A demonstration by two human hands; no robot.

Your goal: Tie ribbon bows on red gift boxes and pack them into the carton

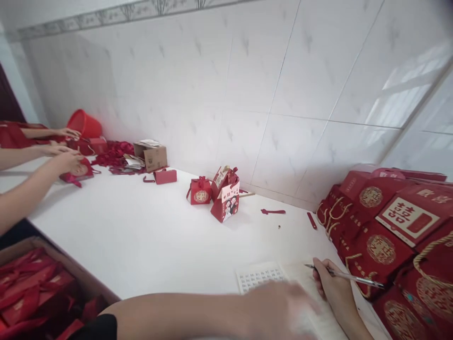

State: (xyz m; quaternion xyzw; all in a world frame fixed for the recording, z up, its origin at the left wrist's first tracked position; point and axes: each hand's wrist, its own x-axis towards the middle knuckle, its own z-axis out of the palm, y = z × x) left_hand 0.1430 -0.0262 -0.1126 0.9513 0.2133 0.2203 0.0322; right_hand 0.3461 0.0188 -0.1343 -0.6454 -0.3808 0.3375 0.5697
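At the lower right, my right hand (331,283) holds a clear pen (354,277), its tip over the right page of an open book (260,276). My left forearm crosses the bottom of the view, and my left hand (283,304) is smeared by motion above the book; its fingers cannot be made out. Printed characters in rows show on the left page. Behind the book stand a small red gift box (200,191) with a ribbon and a red and white box (230,203) with cartoon figures.
Red gift bags (382,248) are piled at the right. Other people's hands (65,160) work with a red box at the left, near a red bucket (85,125) and a cardboard box (154,157). A carton of red boxes (35,288) sits lower left.
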